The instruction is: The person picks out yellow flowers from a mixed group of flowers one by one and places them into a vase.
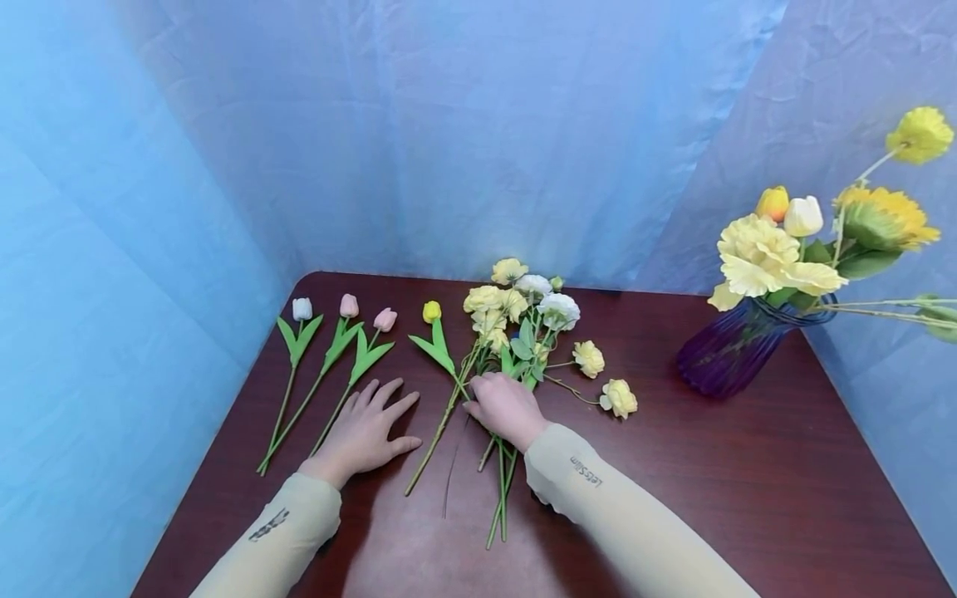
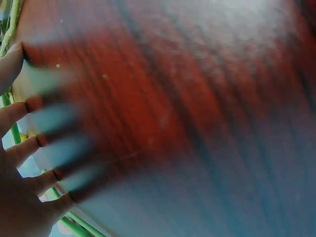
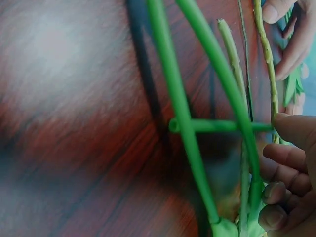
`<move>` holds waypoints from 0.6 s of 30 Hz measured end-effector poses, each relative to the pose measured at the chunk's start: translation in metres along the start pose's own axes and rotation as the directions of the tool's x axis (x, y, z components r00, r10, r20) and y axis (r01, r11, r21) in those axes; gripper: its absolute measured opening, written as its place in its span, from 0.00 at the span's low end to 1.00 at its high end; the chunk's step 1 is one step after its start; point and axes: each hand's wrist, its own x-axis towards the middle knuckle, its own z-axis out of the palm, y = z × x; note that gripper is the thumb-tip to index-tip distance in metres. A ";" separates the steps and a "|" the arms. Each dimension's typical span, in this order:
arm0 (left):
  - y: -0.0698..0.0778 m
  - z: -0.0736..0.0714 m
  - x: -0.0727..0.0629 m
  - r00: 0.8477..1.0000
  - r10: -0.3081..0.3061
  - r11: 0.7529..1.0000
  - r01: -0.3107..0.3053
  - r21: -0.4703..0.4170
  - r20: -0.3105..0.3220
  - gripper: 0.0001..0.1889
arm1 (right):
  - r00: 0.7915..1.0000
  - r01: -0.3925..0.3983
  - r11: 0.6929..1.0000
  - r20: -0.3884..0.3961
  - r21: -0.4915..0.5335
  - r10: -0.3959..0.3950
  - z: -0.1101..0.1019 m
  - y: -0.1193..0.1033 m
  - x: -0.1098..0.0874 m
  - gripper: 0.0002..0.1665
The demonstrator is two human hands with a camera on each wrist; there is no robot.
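My left hand (image 1: 362, 436) rests on the table with fingers spread, beside the stem of a pink tulip (image 1: 385, 320); in the left wrist view its fingertips (image 2: 59, 203) touch the dark red surface. With thumb and forefinger, my right hand (image 1: 508, 411) pinches the green stem (image 3: 222, 126) of a yellow tulip (image 1: 431, 312), whose bloom points away from me. Its other fingers are curled. Under and around that hand lies a bunch of pale yellow roses (image 1: 486, 301) and white blooms (image 1: 559, 312). Two green stems (image 3: 170, 74) cross over the pinched stem in the right wrist view.
A white tulip (image 1: 302, 310) and another pink tulip (image 1: 348, 306) lie at the left. On the right stands a blue-purple glass vase (image 1: 721, 353) filled with mixed flowers. Loose yellow blooms (image 1: 618, 399) extend right from the bunch. Blue cloth (image 1: 449, 141) hangs behind the table.
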 end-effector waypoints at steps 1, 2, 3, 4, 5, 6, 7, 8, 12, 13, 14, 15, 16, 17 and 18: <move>0.001 0.001 0.000 1.000 0.001 1.000 -0.001 0.002 -0.004 0.39 | 1.000 -0.005 1.000 0.004 0.000 0.005 0.001 0.000 0.000 0.13; 0.001 0.002 0.000 1.000 0.002 1.000 -0.002 0.004 -0.009 0.39 | 1.000 -0.010 1.000 0.009 0.003 0.010 0.001 -0.001 0.001 0.14; 0.002 0.002 0.001 1.000 0.003 1.000 -0.003 0.008 -0.012 0.39 | 1.000 -0.016 1.000 0.009 0.008 0.016 0.002 -0.001 0.001 0.14; 0.002 0.002 0.001 1.000 0.002 1.000 -0.002 0.008 -0.016 0.39 | 1.000 -0.023 1.000 0.007 0.012 0.023 0.002 -0.002 0.001 0.15; 0.002 0.003 0.001 1.000 0.002 1.000 -0.002 0.008 -0.019 0.39 | 0.999 -0.032 0.999 0.003 0.021 0.032 0.003 -0.003 0.002 0.15; 0.001 0.003 0.001 1.000 0.003 1.000 -0.003 0.008 -0.020 0.39 | 0.999 -0.045 0.998 -0.002 0.035 0.045 0.003 -0.004 0.001 0.14; 0.001 0.003 0.001 1.000 0.005 1.000 -0.005 0.006 -0.020 0.39 | 0.998 -0.060 0.997 -0.009 0.054 0.061 0.003 -0.005 0.001 0.14; 0.001 0.003 0.001 1.000 0.007 1.000 -0.007 0.003 -0.020 0.39 | 0.997 -0.077 0.994 -0.014 0.076 0.079 0.002 -0.005 0.001 0.12; 0.001 0.003 0.001 1.000 0.008 1.000 -0.008 -0.005 -0.017 0.39 | 0.992 -0.102 0.980 -0.060 0.169 0.114 0.001 -0.005 0.000 0.05; 0.001 0.002 0.001 1.000 0.008 1.000 -0.008 -0.006 -0.018 0.39 | 0.990 -0.098 0.977 -0.077 0.188 0.114 0.001 -0.004 0.000 0.03; 0.001 0.002 0.001 1.000 0.007 1.000 -0.007 -0.007 -0.020 0.39 | 0.989 -0.092 0.974 -0.095 0.206 0.114 0.001 -0.004 -0.001 0.03; 0.001 0.002 0.001 1.000 0.006 1.000 -0.006 -0.006 -0.020 0.39 | 0.987 -0.080 0.972 -0.118 0.220 0.108 0.000 -0.003 -0.001 0.03; 0.001 0.002 0.000 1.000 0.005 1.000 -0.005 -0.005 -0.021 0.39 | 0.985 -0.067 0.970 -0.141 0.235 0.102 -0.001 -0.003 -0.001 0.03; 0.000 0.002 0.000 1.000 0.004 1.000 -0.004 -0.005 -0.021 0.39 | 0.981 -0.053 0.965 -0.167 0.256 0.098 -0.003 -0.003 -0.001 0.03; 0.000 0.002 0.000 1.000 0.004 1.000 -0.004 -0.003 -0.020 0.39 | 0.977 -0.033 0.961 -0.196 0.274 0.089 -0.005 -0.003 -0.001 0.03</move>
